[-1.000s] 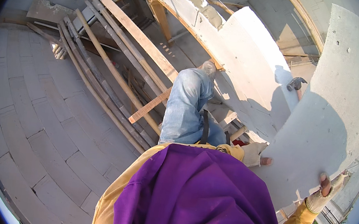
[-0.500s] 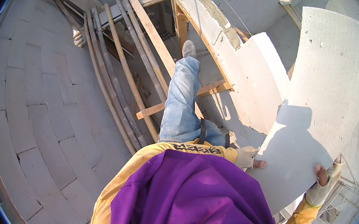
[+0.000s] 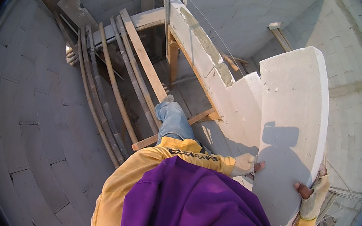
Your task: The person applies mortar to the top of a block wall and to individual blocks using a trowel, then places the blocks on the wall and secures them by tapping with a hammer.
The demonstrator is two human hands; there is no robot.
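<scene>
A large pale lightweight concrete block [image 3: 292,94] is gripped between my two gloved hands, its broad face lit, with a shadow across the lower part. My left hand [image 3: 245,165] wraps its left edge, the thumb lying on the face. On the right edge my right hand [image 3: 312,192] holds it the same way, bare thumb showing from the worn glove; the other fingers are hidden behind. Just left of the block runs a block wall [image 3: 231,101] of the same pale material, with a groove of grey mortar [image 3: 201,32] along its top.
Several bamboo poles [image 3: 112,83] and a wooden plank [image 3: 143,55] slant across an opening on the left. A timber frame [image 3: 194,76] lines the wall, with a crosspiece [image 3: 146,142] by my leg [image 3: 173,119]. A thin string [image 3: 208,29] stretches above the wall. Tall block walls [image 3: 21,108] surround the spot.
The block has shifted left in view and turned, so its right side edge now shows. Both hands still hold it. My outstretched leg now appears shorter and more bent.
</scene>
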